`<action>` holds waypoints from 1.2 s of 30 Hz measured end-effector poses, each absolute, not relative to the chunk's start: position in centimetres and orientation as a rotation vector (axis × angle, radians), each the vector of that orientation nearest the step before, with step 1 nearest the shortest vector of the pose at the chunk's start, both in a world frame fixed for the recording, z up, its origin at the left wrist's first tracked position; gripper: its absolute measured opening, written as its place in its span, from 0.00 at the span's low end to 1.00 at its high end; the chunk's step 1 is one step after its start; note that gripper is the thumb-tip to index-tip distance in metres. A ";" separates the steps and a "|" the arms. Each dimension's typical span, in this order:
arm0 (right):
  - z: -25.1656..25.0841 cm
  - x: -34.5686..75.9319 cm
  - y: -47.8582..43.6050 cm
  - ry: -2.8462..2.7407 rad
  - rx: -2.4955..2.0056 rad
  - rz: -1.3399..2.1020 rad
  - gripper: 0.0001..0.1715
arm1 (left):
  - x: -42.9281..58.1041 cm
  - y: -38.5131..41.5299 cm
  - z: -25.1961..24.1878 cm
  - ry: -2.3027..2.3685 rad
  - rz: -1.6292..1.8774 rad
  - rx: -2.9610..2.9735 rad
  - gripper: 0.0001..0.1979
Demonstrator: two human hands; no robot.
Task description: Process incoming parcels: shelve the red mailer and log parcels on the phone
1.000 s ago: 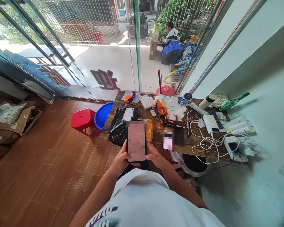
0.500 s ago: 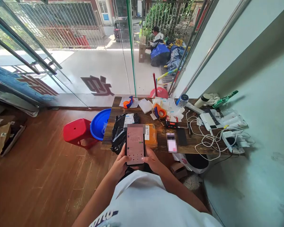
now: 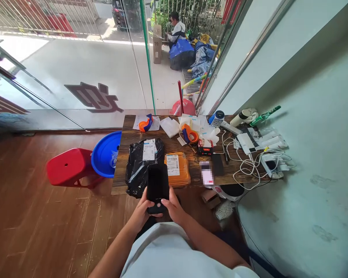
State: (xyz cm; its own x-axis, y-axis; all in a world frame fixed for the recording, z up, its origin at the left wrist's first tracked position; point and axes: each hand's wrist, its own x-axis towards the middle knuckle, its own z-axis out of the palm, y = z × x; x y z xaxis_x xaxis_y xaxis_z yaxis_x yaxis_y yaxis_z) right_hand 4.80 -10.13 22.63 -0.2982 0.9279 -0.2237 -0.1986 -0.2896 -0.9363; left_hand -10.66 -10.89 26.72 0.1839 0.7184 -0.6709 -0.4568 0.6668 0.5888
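A smartphone [image 3: 157,184] with a mostly dark screen is held upright between both hands. My left hand [image 3: 142,209] grips its lower left side, thumb over the bottom of the screen. On the lower right edge my right hand [image 3: 173,206] is closed, its thumb also near the bottom of the screen. Just beyond the phone, a black plastic parcel [image 3: 137,162] with a white label lies on the wooden table. Beside it, partly behind the phone, is an orange parcel [image 3: 181,172] with a label.
The table [image 3: 120,181] bears two tape dispensers [image 3: 190,134], papers, a second phone [image 3: 206,173], a blue cylindrical device [image 3: 217,118] with a code, and tangled white cables [image 3: 251,170]. At left stand a red stool [image 3: 66,166] and blue basin [image 3: 104,154]. Outside the glass a person [image 3: 176,29] sits.
The phone's screen has gone from a lit chat-like page to mostly dark. My view has turned and tilted down, and both hands still hold the phone.
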 end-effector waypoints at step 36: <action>19.8 10.7 -5.5 -1.194 -1.210 1.647 0.38 | -5.4 -5.0 21.3 0.962 0.711 0.214 0.43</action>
State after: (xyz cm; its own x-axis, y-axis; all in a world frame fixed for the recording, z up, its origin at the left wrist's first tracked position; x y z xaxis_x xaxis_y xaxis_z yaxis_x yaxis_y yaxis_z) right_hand 10.67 -5.52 19.79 -0.2668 0.9288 -0.2571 -0.0447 -0.2784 -0.9594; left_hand -5.40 -5.00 21.30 0.3684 0.6396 -0.6747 -0.4577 0.7565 0.4673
